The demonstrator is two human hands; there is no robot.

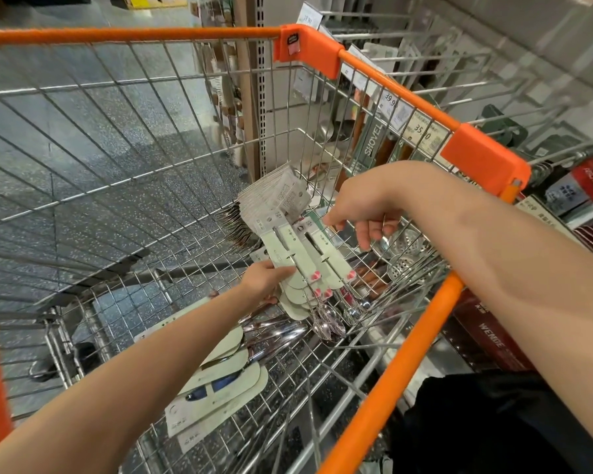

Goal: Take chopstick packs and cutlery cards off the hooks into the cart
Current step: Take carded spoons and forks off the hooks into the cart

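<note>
Both hands inside cart (401, 367); left hand (266, 278) grips fan of spoon cards (305, 258) low over the mesh floor; right hand (363, 206) just above them, fingers loosely curled, holding nothing (thumb pointing at cards); more cards (216, 388) lie flat on cart floor nearer cam; strainers (406, 254) in right corner.

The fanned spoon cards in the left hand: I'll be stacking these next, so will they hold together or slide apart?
The spoon cards look smooth, already fanned, so probably slide. Metal spoons hanging below likely make them bottom-heavy.
</note>
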